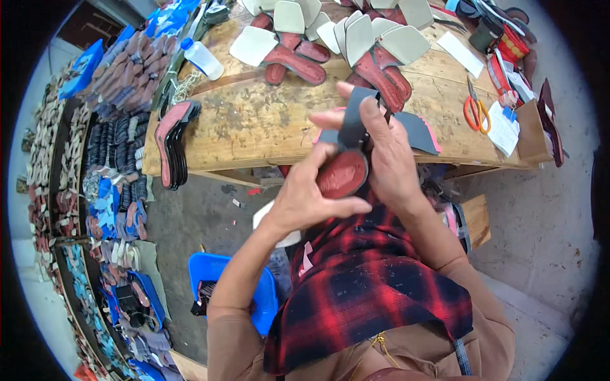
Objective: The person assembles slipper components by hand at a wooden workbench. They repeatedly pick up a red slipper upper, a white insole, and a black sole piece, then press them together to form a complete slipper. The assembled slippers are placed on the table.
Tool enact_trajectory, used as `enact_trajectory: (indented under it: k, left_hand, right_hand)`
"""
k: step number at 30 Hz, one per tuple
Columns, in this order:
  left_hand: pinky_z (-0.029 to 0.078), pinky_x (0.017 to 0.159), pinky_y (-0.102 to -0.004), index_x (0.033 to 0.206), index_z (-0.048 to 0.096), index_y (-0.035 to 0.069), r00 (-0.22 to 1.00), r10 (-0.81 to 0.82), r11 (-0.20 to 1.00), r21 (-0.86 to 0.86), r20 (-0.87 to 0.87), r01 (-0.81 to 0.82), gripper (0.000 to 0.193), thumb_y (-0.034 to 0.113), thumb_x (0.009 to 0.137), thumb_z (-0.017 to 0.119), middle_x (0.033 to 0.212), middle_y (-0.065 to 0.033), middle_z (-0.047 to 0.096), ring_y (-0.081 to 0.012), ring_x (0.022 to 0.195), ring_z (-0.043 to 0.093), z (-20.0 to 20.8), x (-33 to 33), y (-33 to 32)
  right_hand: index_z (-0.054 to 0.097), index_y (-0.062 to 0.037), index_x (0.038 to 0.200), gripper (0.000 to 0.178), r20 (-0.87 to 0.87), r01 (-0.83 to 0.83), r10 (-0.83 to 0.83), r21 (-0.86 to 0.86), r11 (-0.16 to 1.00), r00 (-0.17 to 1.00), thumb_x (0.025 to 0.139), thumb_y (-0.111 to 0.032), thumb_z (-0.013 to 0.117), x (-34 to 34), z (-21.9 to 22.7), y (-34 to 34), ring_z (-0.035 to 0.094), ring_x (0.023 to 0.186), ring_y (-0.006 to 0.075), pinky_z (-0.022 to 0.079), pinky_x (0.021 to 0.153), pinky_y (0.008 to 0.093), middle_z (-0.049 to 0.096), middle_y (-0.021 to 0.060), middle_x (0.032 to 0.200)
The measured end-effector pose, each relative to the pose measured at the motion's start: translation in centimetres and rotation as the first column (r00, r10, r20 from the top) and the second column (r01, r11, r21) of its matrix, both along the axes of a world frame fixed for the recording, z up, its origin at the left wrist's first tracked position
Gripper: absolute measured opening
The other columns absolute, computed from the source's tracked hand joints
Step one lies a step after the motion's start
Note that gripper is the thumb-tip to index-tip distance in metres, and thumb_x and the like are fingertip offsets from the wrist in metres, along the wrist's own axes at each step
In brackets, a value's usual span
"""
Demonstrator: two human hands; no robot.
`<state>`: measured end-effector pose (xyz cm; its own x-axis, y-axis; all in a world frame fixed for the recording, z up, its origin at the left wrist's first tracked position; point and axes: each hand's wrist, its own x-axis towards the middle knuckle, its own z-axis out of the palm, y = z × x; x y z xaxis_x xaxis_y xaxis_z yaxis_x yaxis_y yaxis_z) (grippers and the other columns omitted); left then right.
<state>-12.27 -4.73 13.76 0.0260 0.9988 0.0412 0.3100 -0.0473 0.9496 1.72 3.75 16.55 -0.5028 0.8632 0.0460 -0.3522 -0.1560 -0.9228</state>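
Note:
My left hand [296,198] is wrapped round the rounded end of a shoe sole [344,175] with a red-brown face, held above my lap at the table's front edge. My right hand [394,164] is closed on a dark flat strap [356,122] at the sole's far end, thumb pressed against it. Whether the strap is joined to the sole cannot be made out, as fingers cover that part. Just beyond my right hand, dark grey pieces with a pink edge [416,134] lie on the table.
Red-brown soles [297,62] with pale flaps lie across the wooden table [238,120]. Orange-handled scissors [475,114] and a paper slip [460,54] lie at the right. A bottle [204,61] and stacked soles [171,143] are at the left. A blue stool [262,298] stands below.

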Motion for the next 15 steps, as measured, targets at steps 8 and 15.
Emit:
enact_trajectory:
  k: [8, 15]
  left_hand:
    - [0.050, 0.085, -0.0290, 0.139, 0.047, 0.001, 0.692, -0.115, 0.847, -0.294, 0.713, 0.443, 0.086, 0.007, 0.064, 0.089, 0.106, -0.0048, 0.062, -0.0118, 0.097, 0.059, -2.6, 3.8, -2.3]
    - [0.054, 0.071, -0.0341, 0.124, 0.062, 0.009, 0.934, 0.090, 0.954, 0.298, -0.345, 0.018, 0.073, 0.023, 0.058, 0.090, 0.086, -0.0103, 0.066, -0.0242, 0.076, 0.066, -3.8, 2.4, -0.6]
  right_hand:
    - [0.064, -0.0018, 0.099, 0.026, 0.205, 0.208, -0.181, -0.119, 0.971, 0.962, 0.099, -0.026, 0.056, 6.1, -7.3, 1.7, 0.055, 0.050, 0.0059, 0.033, 0.042, 0.0191, 0.069, 0.0094, 0.075]
    - [0.062, -0.0028, 0.096, 0.021, 0.009, 0.170, -0.173, -0.259, 0.951, 0.985, 0.098, -0.023, 0.056, 10.6, -4.9, -2.0, 0.057, 0.052, 0.0073, 0.029, 0.037, 0.0185, 0.072, 0.0156, 0.082]
